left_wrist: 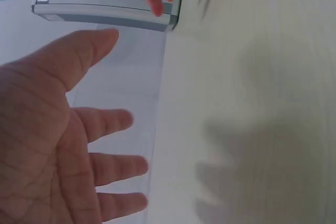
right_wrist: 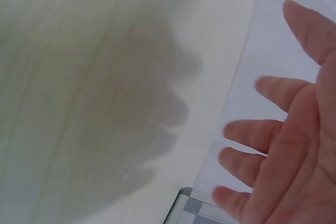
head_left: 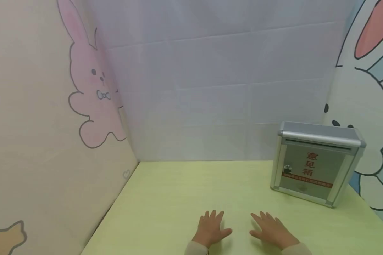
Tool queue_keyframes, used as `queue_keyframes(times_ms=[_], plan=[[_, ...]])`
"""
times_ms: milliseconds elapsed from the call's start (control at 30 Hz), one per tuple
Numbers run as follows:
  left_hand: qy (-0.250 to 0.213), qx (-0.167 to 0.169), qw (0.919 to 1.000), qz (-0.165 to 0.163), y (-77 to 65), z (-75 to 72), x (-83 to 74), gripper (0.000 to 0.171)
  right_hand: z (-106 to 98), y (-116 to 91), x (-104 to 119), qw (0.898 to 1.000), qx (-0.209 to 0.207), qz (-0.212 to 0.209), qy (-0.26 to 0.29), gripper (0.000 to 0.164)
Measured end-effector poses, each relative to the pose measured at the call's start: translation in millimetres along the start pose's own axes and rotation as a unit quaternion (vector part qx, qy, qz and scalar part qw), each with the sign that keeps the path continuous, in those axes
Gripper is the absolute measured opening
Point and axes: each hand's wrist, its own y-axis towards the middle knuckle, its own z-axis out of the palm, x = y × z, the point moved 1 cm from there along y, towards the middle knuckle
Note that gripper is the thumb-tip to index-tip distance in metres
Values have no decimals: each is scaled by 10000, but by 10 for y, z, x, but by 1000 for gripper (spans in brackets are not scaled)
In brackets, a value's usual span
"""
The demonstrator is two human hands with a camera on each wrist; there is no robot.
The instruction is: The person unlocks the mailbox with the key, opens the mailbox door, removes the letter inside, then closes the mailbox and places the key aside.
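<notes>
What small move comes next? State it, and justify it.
Probably ease the right hand toward the suggestion box: that hand and the left hand hover empty above the pale table, and the box stands nearer the right one.

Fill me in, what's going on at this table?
A person's left hand and right hand hover open above the pale yellow table, fingers spread, neither holding anything. A silver-framed grey box stands upright on the table's right side, nearer the right hand. Neither hand is touching it.
</notes>
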Motion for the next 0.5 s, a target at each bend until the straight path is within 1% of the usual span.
queue_keyframes(times_ms=[33, 67, 133, 200, 233, 300, 367, 400, 467, 500], plan=[[-250, 315, 9991, 101, 17, -8, -5, 64, -29, -7, -23, 10000, 48, 12, 42, 65], [-558, 633, 9963, 177, 32, -24, -17, 62, -63, -18, -46, 9999, 106, 58, 97, 63], [-1070, 1244, 9862, 244, 63, -74, -48, 58, -138, -38, -92, 9996, 176, 160, 137, 61], [-1379, 1626, 9767, 253, 98, -132, -85, 55, -225, -58, -137, 9992, 201, 322, 155, 61], [-1517, 1746, 9726, 246, 111, -165, -107, 53, -269, -69, -159, 9988, 209, 401, 198, 60], [-1763, 1772, 9677, 322, 130, -218, -138, 47, -343, -76, -199, 9982, 142, 466, 336, 58], [-2027, 1742, 9623, 511, 152, -239, -143, 41, -399, -80, -234, 9960, -123, 493, 733, 53], [-2181, 1742, 9581, 641, 163, -237, -138, 39, -416, -83, -250, 9936, -324, 512, 952, 50], [-2589, 1793, 9448, 900, 206, -212, -124, 37, -455, -95, -284, 9853, -835, 570, 1378, 45], [-2874, 1833, 9353, 952, 238, -193, -123, 37, -477, -109, -307, 9786, -1124, 635, 1600, 42]])
